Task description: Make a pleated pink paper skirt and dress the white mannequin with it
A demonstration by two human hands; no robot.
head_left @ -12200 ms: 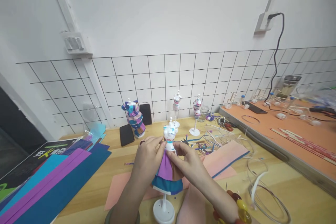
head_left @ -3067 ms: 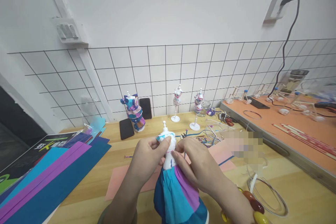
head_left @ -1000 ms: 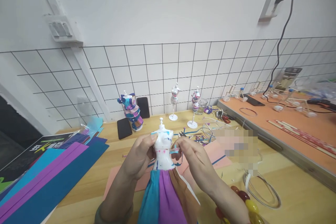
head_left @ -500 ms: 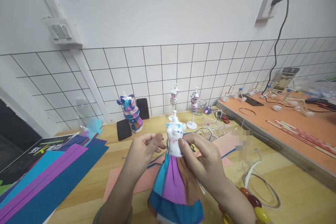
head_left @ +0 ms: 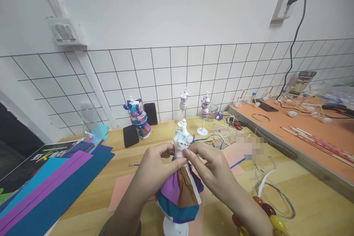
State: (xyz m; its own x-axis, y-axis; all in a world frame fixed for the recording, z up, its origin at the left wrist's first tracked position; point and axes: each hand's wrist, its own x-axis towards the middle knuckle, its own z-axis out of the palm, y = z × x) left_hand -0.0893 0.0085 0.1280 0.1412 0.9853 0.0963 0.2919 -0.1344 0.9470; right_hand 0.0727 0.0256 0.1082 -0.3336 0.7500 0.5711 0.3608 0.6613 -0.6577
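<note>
A small white mannequin point(head_left: 182, 143) stands in front of me on a round white base point(head_left: 176, 227). Its paper skirt point(head_left: 179, 191) has purple, brown and white panels above a dark teal lower band. My left hand point(head_left: 163, 160) holds the mannequin at the waist, thumb across the front and fingers curled behind. On the other side my right hand point(head_left: 211, 164) pinches the waist near the skirt's top edge. Both sets of fingers are closed on the figure, and the back of its waist is hidden.
At the back are a dressed mannequin point(head_left: 137, 116), two mannequins on stands point(head_left: 183, 101) point(head_left: 205, 107) and phones point(head_left: 131, 135). Coloured sheets point(head_left: 63, 184) lie left. Pink paper point(head_left: 121, 191) is beneath my arms; a cord coil point(head_left: 276, 199) lies right, beside a raised orange surface point(head_left: 301, 121).
My left hand has moved right and taken hold of the mannequin's waist. The figure has turned, showing the white panel, and its base has come into view.
</note>
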